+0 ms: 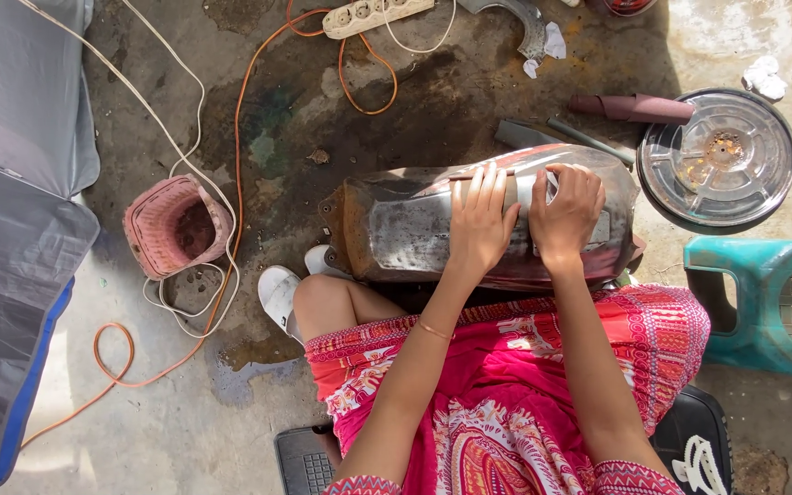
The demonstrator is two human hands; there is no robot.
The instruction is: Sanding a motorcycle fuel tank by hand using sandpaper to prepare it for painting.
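A bare-metal, partly rusted fuel tank (pixel 405 229) lies across my knees above a stained concrete floor. My left hand (pixel 481 220) lies flat on its top, fingers spread over a strip of brown sandpaper (pixel 510 188). Just to its right, my right hand (pixel 565 215) has its fingers curled and pressed on the tank, over a pale sheet of the same paper. A thin bracelet sits on my left wrist. I wear a pink and red patterned dress.
A round metal cover (pixel 717 158) and a rolled brown sheet (pixel 634 107) lie at the right. A teal plastic stool (pixel 763 302) stands farther right. A pink basket (pixel 176 225), orange and white cables, a power strip (pixel 373 14) and a grey tarp (pixel 11 183) are left.
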